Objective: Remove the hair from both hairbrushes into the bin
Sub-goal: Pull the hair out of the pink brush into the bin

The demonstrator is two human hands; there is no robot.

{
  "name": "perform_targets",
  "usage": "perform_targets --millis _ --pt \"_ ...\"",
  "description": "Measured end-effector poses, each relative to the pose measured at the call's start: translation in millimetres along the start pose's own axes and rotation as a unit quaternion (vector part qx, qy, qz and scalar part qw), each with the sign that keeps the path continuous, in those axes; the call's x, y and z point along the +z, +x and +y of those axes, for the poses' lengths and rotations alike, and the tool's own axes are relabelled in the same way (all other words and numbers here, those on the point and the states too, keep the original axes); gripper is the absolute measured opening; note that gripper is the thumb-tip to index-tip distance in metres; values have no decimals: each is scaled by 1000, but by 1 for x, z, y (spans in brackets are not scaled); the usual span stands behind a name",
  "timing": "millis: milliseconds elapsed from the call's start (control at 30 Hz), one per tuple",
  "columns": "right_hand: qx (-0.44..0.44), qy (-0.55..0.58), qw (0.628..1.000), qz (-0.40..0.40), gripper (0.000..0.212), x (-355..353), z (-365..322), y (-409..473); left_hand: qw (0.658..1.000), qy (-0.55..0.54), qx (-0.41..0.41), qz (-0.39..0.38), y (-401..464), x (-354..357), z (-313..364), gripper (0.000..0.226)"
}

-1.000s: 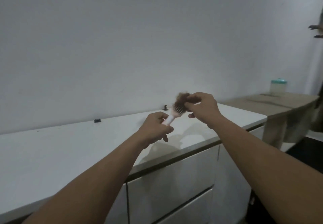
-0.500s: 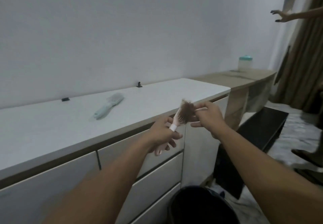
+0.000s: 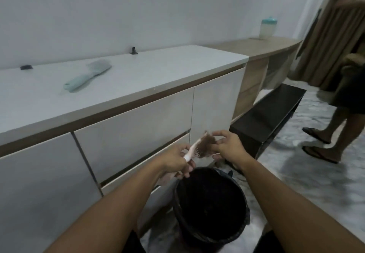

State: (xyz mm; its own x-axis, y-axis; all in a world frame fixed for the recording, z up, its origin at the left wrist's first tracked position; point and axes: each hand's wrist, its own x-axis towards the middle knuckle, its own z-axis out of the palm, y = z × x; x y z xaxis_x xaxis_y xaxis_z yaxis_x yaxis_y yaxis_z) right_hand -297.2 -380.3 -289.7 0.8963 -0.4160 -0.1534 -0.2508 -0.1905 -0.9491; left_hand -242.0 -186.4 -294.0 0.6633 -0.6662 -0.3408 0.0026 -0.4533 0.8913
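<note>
With our left hand (image 3: 177, 160) gripping the pink hairbrush (image 3: 199, 148) by its handle and our right hand (image 3: 227, 146) pinching the hair (image 3: 209, 141) just above the bin (image 3: 209, 231) – its far rim, really – a loosened clump could drift past onto the floor.

Pink hairbrush (image 3: 194, 148): held in the air above the bin's far rim, handle low, head tilted up, bristles facing the camera. Brown hair clump (image 3: 207, 142) matted over the bristles. Light-blue hairbrush (image 3: 87, 77): lying flat on white surface (image 3: 158, 71), blurred. Bin (image 3: 210, 209): round, black-lined, open, on the floor.
</note>
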Motion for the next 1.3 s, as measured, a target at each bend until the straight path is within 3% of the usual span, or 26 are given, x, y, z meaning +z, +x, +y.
perform_targets --millis 200,333,433,567,667,800,967,1133,1300 --pt "40 -16 997 -60 44 -5 31 -7 998 10 -10 -66 8 15 -40 37" --pt "54 35 997 -47 41 -6 45 -11 997 -4 -25 -69 17 25 -49 35" --pt "40 27 998 -44 44 -2 50 -11 997 -11 -69 -40 26 38 -47 26" --pt "36 -4 998 -54 46 6 57 -9 991 -82 -104 -17 37 54 -48 38" --pt "55 28 996 -72 38 5 59 -9 988 -108 -94 56 35 63 -47 30" --pt "66 25 992 -107 39 4 60 -9 982 -59 -85 158 33 68 -54 46" --pt "14 -78 996 -43 37 9 70 -1 975 13 -77 209 41 72 -59 36" --pt "-38 -122 992 -21 22 6 77 3 973 61 -74 210 49 72 -63 37" --pt "-64 -170 983 33 6 5 77 3 977 59 -70 193 50 71 -64 53"
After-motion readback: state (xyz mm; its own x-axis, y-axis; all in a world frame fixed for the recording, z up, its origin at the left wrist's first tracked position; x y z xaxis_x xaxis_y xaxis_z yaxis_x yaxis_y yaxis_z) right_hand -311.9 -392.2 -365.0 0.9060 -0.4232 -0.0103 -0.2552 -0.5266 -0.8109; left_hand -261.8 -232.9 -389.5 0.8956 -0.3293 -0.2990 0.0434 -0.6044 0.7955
